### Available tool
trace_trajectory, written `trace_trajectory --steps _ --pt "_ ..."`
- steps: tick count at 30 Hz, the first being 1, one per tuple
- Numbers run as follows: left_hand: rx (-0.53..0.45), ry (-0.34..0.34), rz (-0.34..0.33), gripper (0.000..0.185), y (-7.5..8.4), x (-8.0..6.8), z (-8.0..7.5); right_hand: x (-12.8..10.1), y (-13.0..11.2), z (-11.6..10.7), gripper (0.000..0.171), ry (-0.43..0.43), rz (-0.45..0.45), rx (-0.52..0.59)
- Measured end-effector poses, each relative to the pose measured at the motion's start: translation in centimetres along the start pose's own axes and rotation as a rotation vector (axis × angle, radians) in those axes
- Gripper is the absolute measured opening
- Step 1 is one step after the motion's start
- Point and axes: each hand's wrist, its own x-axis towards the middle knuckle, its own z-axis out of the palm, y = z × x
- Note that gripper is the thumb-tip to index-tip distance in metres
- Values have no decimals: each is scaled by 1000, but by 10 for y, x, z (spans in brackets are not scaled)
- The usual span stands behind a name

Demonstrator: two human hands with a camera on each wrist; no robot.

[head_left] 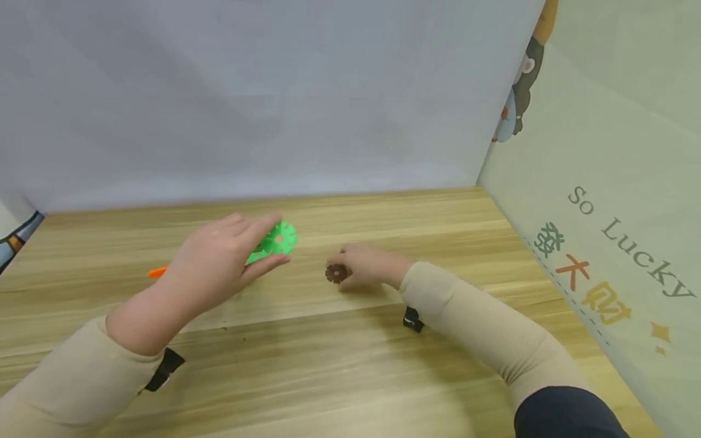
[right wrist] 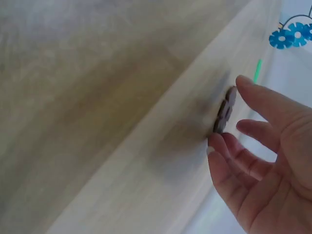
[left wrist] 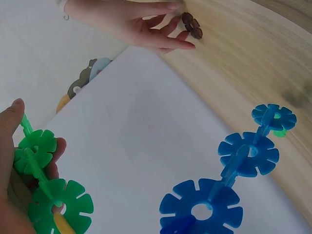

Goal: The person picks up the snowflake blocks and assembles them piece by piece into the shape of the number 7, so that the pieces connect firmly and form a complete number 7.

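Note:
My left hand [head_left: 216, 252] holds a chain of green slotted flower discs [head_left: 286, 237] between thumb and fingers, raised above the table. In the left wrist view a yellow piece [left wrist: 62, 223] slots into the nearest green disc. A chain of blue discs [left wrist: 251, 155] stretches along the right of that view; the head view hides it behind the left hand. An orange piece [head_left: 157, 272] sticks out beyond the left wrist. Close over the tabletop, my right hand [head_left: 366, 264] pinches a brown flower disc [head_left: 335, 274], its thumb and fingertips at opposite edges.
The wood-grain table [head_left: 328, 377] runs back to a pale, plain wall [head_left: 274, 103]. On the right stands a light panel [head_left: 630, 158] with printed lettering and cartoon figures. Black straps [head_left: 413, 319] show under both sleeves.

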Motion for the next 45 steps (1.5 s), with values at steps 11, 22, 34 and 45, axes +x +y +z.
trace_trajectory --steps 11,22,34,45 --pt "-16 16 48 67 5 5 8 -2 10 4 27 72 21 74" --pt "8 -9 80 67 7 7 12 -27 17 -15 13 395 44 505" --pt "37 -273 -16 41 17 22 -3 -74 -15 -52 23 485 -68 709" --pt "-41 -542 -150 34 20 41 -8 -80 -34 -56 18 502 -198 626"
